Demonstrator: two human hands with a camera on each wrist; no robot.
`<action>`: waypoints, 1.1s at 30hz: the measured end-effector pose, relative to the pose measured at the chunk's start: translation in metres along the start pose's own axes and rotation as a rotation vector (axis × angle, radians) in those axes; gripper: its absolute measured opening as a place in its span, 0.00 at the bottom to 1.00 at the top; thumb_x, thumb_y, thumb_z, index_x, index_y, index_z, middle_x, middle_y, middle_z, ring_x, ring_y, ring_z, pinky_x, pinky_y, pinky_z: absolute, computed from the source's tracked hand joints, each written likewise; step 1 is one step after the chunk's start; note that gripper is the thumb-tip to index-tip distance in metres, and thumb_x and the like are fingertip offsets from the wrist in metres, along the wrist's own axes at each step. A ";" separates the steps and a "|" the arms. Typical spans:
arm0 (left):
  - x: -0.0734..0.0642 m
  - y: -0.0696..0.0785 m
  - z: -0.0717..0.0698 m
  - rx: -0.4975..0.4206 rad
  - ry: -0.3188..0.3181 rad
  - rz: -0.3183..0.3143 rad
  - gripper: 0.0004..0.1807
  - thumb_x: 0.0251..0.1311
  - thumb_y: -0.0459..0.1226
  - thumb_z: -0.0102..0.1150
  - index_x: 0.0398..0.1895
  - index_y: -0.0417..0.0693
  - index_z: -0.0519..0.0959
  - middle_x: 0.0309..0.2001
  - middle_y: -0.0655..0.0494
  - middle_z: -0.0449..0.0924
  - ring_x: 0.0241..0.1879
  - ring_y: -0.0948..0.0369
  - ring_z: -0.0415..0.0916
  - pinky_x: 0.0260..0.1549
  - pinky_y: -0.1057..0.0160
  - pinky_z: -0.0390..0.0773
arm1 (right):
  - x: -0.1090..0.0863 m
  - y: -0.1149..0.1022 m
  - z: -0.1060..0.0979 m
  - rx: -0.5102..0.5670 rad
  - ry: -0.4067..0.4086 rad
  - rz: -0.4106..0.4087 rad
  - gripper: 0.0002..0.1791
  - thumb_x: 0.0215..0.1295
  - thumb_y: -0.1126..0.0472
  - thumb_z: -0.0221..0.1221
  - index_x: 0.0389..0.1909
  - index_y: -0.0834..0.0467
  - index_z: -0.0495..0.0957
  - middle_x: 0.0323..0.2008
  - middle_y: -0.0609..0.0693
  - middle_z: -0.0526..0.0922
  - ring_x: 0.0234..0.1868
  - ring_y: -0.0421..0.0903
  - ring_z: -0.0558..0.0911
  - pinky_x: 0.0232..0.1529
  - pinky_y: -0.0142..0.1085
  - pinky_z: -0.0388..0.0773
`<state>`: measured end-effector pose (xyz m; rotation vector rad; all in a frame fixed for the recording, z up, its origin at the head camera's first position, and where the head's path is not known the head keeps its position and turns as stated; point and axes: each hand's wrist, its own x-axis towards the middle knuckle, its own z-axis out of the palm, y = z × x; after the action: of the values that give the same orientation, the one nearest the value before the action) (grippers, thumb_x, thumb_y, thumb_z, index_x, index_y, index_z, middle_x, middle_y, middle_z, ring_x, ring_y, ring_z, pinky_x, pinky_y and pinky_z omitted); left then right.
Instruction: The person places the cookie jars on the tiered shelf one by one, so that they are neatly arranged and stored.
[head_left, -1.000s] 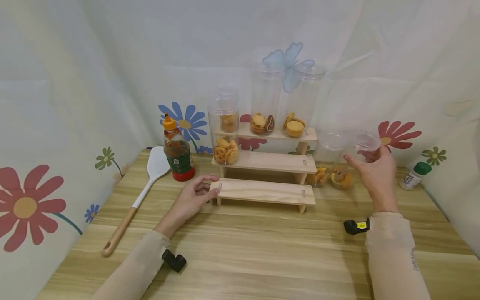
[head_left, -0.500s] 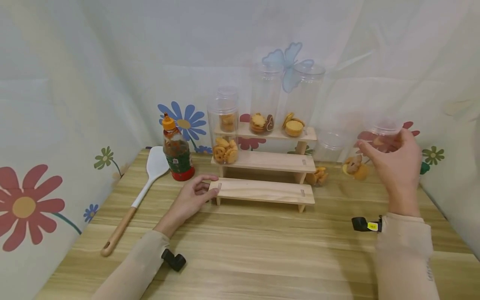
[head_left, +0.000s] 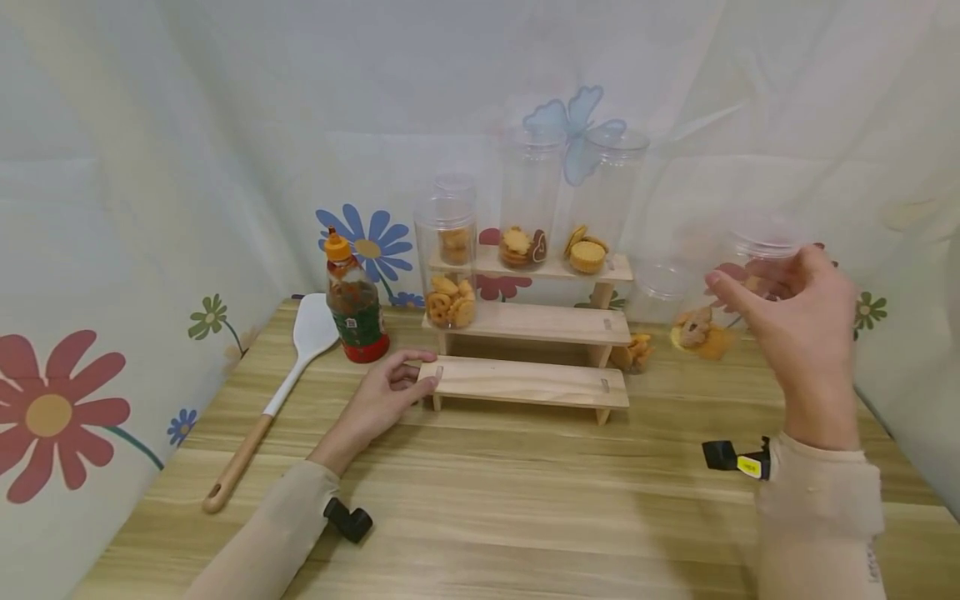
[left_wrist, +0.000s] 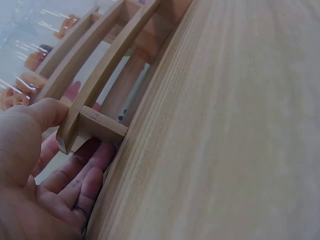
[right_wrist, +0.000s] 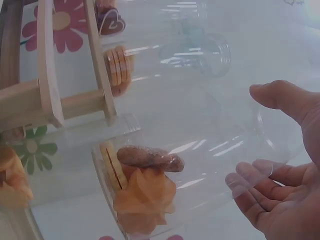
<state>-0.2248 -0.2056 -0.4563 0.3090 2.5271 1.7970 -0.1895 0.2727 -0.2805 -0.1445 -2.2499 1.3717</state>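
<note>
My right hand grips a clear jar near its lid, thumb on one side and fingers on the other. Tilted, with its base toward the shelf, the jar holds cookies at the bottom. My left hand holds the left end of a three-step wooden shelf, its thumb on the lowest step and fingers at the leg. Two tall cookie jars stand on the top step, a smaller one at its left. On the middle step's left end is a jar of crackers.
Another clear jar stands on the table just right of the shelf, partly behind it. A sauce bottle and a white spatula with a wooden handle are on the left. A floral curtain closes off the back.
My right hand has lifted the jar off the table and carried it right, then tilted it with the base back toward the shelf. The left hand stays on the shelf.
</note>
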 end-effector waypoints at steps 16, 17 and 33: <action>-0.001 -0.001 -0.001 -0.014 0.002 -0.004 0.21 0.78 0.41 0.71 0.70 0.49 0.82 0.51 0.42 0.91 0.46 0.50 0.88 0.41 0.64 0.81 | -0.011 -0.020 0.063 0.036 -0.177 -0.177 0.36 0.65 0.48 0.82 0.70 0.52 0.79 0.56 0.48 0.88 0.59 0.43 0.85 0.54 0.27 0.79; -0.001 -0.001 -0.001 -0.016 0.001 -0.006 0.21 0.78 0.41 0.71 0.70 0.50 0.82 0.51 0.42 0.91 0.46 0.50 0.89 0.42 0.64 0.81 | -0.012 -0.021 0.069 0.054 -0.198 -0.181 0.37 0.65 0.48 0.82 0.71 0.52 0.78 0.58 0.48 0.87 0.60 0.44 0.85 0.55 0.27 0.79; 0.000 -0.001 -0.001 -0.021 0.003 0.006 0.21 0.78 0.40 0.71 0.69 0.49 0.82 0.51 0.43 0.91 0.46 0.52 0.89 0.44 0.64 0.83 | -0.003 -0.057 0.162 0.158 -0.332 -0.187 0.41 0.64 0.45 0.82 0.70 0.58 0.77 0.63 0.60 0.84 0.65 0.57 0.83 0.72 0.49 0.78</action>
<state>-0.2255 -0.2067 -0.4571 0.3139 2.5107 1.8256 -0.2528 0.1134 -0.2920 0.3638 -2.3297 1.5535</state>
